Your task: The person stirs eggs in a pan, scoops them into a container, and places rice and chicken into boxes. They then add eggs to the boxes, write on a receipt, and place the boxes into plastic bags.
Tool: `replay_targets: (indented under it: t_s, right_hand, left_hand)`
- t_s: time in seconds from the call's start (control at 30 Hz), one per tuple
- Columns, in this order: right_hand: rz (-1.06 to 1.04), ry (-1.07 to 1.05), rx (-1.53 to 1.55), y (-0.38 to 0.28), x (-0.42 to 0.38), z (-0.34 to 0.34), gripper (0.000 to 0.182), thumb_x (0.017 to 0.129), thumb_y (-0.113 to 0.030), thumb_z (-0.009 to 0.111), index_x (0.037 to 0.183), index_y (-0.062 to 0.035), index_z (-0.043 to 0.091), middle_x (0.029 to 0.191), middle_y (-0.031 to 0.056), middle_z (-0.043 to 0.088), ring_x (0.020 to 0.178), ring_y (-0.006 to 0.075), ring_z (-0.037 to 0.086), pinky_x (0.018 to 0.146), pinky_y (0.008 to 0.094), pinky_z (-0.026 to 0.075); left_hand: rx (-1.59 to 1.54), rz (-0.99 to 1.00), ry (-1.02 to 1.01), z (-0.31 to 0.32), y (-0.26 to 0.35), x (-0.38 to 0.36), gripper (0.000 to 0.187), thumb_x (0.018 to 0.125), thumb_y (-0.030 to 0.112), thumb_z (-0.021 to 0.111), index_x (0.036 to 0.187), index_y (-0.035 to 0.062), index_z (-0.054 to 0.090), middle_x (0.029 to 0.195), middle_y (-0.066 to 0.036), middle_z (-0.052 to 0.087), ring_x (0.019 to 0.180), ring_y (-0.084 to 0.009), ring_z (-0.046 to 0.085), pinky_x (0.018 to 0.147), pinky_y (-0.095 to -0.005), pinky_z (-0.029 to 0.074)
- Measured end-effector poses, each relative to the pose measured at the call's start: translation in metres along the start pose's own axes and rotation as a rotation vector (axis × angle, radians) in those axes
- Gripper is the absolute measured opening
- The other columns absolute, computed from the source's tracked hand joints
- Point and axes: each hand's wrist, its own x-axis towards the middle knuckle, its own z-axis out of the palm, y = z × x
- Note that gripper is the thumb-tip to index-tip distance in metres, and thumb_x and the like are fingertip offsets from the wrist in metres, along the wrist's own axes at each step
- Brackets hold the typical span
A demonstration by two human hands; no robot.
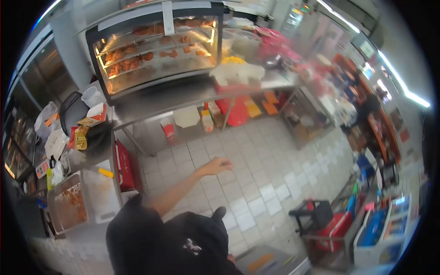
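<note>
One wide floor of pale square tiles [256,183] fills the middle of this fisheye view of a food-service kitchen, and it lies directly beneath the hand. Beyond the hand, well apart from it, stands a large glass warming cabinet [156,46], lit from inside, with browned fried pieces on its wire shelves. The cabinet sits on a long steel counter [183,94] that runs across the far side of the floor. A second steel worktop [91,158] meets it at a corner, off to the hand's left.

On that worktop, to the left of the forearm and nearer the person, rests a shallow metal tray [68,206] holding reddish-brown crumbs. Between the tray and the arm, a flat red bag [123,167] stands on edge against the worktop's side. Under the long counter, past the fingertips, a low shelf holds boxes. The closest of them is a small red carton [168,128], upright and apart from the hand.

The person's left hand [219,165] is stretched out on a bare arm from a black sleeve, over open floor. Its fingers are loosely curled and slightly apart, gripping nothing and touching nothing. The right hand is out of view. The person's black clothing fills the bottom edge of the view. To the hand's right, much of the room is blurred.
</note>
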Motion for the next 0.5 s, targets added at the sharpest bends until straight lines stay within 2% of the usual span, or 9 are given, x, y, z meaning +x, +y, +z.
replay_targets:
  t_s: [0.1,0.13,0.2,0.33,0.37,0.4,0.43,0.47,0.5]
  right_hand:
    - [0.023,-0.067,-0.146,-0.11,0.034,-0.014,0.031,0.093,-0.025,0.055,0.118,-0.0064,0.056,0.093,0.0094,0.064,0.075,0.024,0.065,0.058,0.0398,0.053]
    - [0.017,-0.087,-0.201,-0.157,0.05,-0.02,0.032,0.093,-0.025,0.054,0.12,-0.0061,0.056,0.094,0.0098,0.064,0.076,0.0244,0.065,0.059,0.0402,0.053]
    - [-0.036,-0.118,-0.291,-0.265,0.085,-0.03,0.034,0.093,-0.023,0.053,0.122,-0.0056,0.056,0.097,0.0105,0.064,0.078,0.0251,0.065,0.06,0.0409,0.054]
    - [-0.396,-0.084,-0.381,-0.499,0.142,-0.038,0.028,0.093,-0.022,0.058,0.114,-0.005,0.059,0.087,0.0115,0.066,0.065,0.0229,0.066,0.046,0.0358,0.053]
    - [-0.589,-0.093,-0.545,-0.548,0.188,-0.044,0.026,0.095,-0.026,0.056,0.107,-0.0032,0.061,0.08,0.0096,0.066,0.064,0.0201,0.066,0.047,0.0327,0.053]
    - [-0.663,-0.095,-0.232,-0.599,0.185,-0.038,0.026,0.096,-0.027,0.055,0.103,-0.003,0.063,0.073,0.0087,0.066,0.062,0.0171,0.065,0.047,0.0292,0.051]
    - [-0.655,-0.005,-0.396,-0.647,0.178,-0.027,0.025,0.098,-0.025,0.05,0.114,-0.0082,0.06,0.095,0.0098,0.068,0.077,0.0198,0.068,0.058,0.0324,0.056]
    - [-0.749,-0.064,-0.479,-0.696,0.192,-0.028,0.027,0.097,-0.026,0.053,0.114,-0.0065,0.06,0.094,0.0093,0.068,0.073,0.0174,0.066,0.056,0.0302,0.053]
    - [-0.712,0.142,-0.353,-0.736,0.133,0.014,0.026,0.096,-0.026,0.054,0.111,-0.0053,0.062,0.092,0.0091,0.067,0.068,0.0152,0.063,0.052,0.0292,0.05]
  left_hand:
    - [-0.045,0.075,0.457,-0.106,-0.015,0.068,0.021,0.096,0.025,0.061,0.101,0.0055,0.066,0.09,-0.002,0.068,0.086,-0.0124,0.063,0.08,-0.0288,0.051]
    - [-0.073,-0.021,0.538,-0.148,0.044,0.075,0.022,0.095,0.025,0.057,0.087,0.0063,0.063,0.085,-0.003,0.069,0.075,-0.0169,0.062,0.071,-0.0329,0.05]
    - [-0.012,0.151,0.868,-0.243,0.059,0.104,0.019,0.097,0.025,0.054,0.094,0.0087,0.063,0.083,-0.001,0.067,0.073,-0.0097,0.06,0.063,-0.0251,0.047]
    - [0.13,0.137,1.355,-0.41,0.106,0.128,0.021,0.097,0.028,0.055,0.093,0.0091,0.064,0.088,0.0,0.066,0.081,-0.0077,0.058,0.072,-0.0276,0.048]
    - [0.505,0.316,1.432,-0.454,0.1,0.133,0.021,0.097,0.028,0.055,0.095,0.0092,0.065,0.089,0.0,0.066,0.079,-0.0069,0.057,0.072,-0.0275,0.047]
    - [0.435,0.231,1.463,-0.481,0.107,0.14,0.023,0.098,0.029,0.055,0.097,0.0083,0.065,0.087,0.0,0.065,0.077,-0.0081,0.056,0.074,-0.0268,0.046]
    - [0.387,0.282,1.44,-0.476,0.131,0.151,0.025,0.098,0.03,0.054,0.096,0.0076,0.065,0.085,0.0,0.065,0.077,-0.0085,0.056,0.074,-0.0261,0.046]
    - [0.317,0.331,1.416,-0.462,0.152,0.17,0.026,0.099,0.03,0.054,0.095,0.0069,0.065,0.084,0.0,0.064,0.076,-0.0089,0.056,0.075,-0.0254,0.045]
    - [0.273,0.334,1.382,-0.454,0.154,0.192,0.024,0.1,0.026,0.053,0.096,0.0056,0.064,0.085,-0.002,0.064,0.079,-0.0102,0.058,0.076,-0.0256,0.046]
